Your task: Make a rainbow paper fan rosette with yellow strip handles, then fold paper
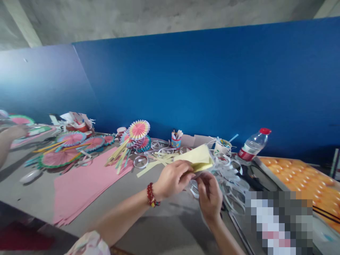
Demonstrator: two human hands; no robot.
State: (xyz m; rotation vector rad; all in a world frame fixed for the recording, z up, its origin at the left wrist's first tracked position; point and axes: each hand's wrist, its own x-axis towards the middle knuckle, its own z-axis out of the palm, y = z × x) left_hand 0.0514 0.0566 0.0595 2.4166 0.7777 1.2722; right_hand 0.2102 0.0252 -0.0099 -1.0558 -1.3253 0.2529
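Above tbl, L hand palm-down, pinch grip on yellow paper; R hand curled alongside, grip unclear

On the counter, the paper stack lies left of the left hand, which carries the sheet. Fans lie behind the stack. Strips lie before the cup, which contains sticks. The bottle stands right of the cup.
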